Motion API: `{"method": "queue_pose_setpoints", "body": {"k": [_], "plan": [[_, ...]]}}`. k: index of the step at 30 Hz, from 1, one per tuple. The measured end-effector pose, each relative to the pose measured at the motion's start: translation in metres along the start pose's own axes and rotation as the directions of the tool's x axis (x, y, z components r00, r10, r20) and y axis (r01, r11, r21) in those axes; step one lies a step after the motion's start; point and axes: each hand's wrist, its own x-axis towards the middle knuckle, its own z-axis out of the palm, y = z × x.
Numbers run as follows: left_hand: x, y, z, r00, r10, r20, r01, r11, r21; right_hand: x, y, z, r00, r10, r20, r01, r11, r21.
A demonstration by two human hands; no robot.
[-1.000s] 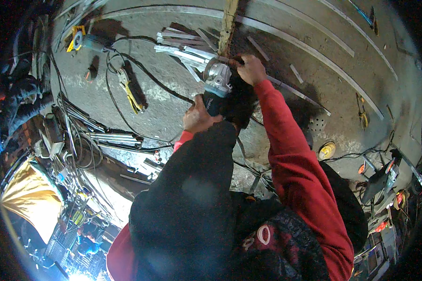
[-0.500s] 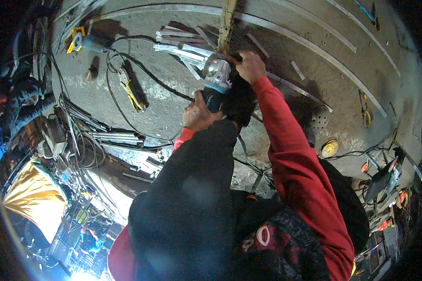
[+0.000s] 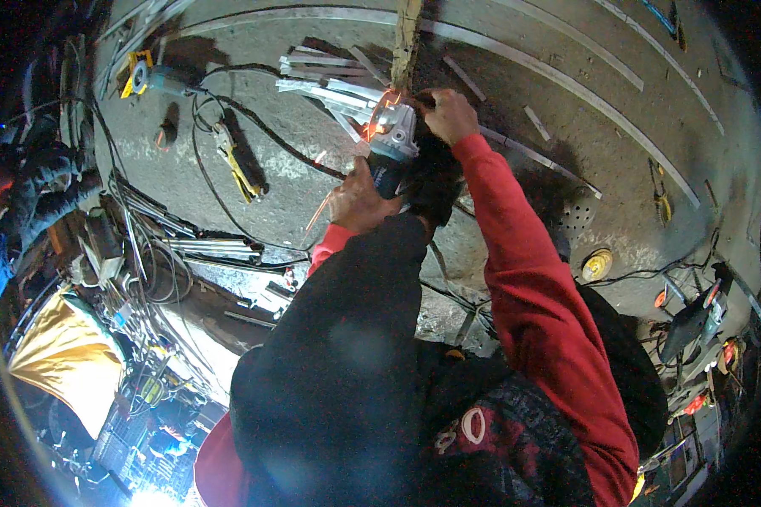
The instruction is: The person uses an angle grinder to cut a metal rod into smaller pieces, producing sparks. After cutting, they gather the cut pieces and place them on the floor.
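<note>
My left hand (image 3: 364, 201) is wrapped round the dark body of an angle grinder (image 3: 395, 139). Orange sparks fly from its disc, beside the end of a wooden beam (image 3: 406, 46). Close by the grinder head, my right hand (image 3: 450, 117) has its fingers closed on a flat metal strip (image 3: 541, 162), which runs out from under the wrist toward the right. The fingertips and the strip's end are partly hidden. A pile of short cut metal strips (image 3: 325, 74) lies on the floor just left of the disc.
A second grinder (image 3: 167, 82) and yellow-handled locking pliers (image 3: 238, 165) lie to the left among black cables. Long metal strips (image 3: 566, 95) stretch across the floor. A yellow round object (image 3: 597, 264) sits at the right. Bright light glares at lower left, near a yellow sheet (image 3: 63, 355).
Orange sparks now glow around the grinder disc and shoot down past my left hand; none showed before. Both hands keep nearly the same place.
</note>
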Motion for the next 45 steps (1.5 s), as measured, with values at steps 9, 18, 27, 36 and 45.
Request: {"method": "queue_pose_setpoints", "body": {"k": [9,18,27,36,45], "plan": [[0.005,-0.003,0.021,0.986,0.076,-0.147,-0.098,0.984,-0.148,0.004,-0.001,-0.007,0.985,0.041,0.165,-0.027,0.996,-0.082],[0.010,-0.009,0.033,0.991,0.067,-0.114,-0.065,0.998,0.024,0.008,0.008,0.004,0.991,0.022,0.133,-0.027,0.999,0.034],[0.005,0.008,0.007,0.999,-0.053,0.014,0.054,0.994,-0.097,0.016,0.025,0.002,0.968,-0.098,0.230,0.066,0.988,0.141],[0.003,0.012,0.008,0.996,-0.052,-0.068,0.050,0.998,-0.030,0.006,0.013,-0.006,0.988,-0.075,0.138,0.066,0.995,0.073],[0.007,0.005,0.009,0.998,0.019,-0.062,-0.026,0.993,-0.114,0.006,0.016,-0.003,0.988,-0.061,0.139,0.046,0.993,0.107]]}}
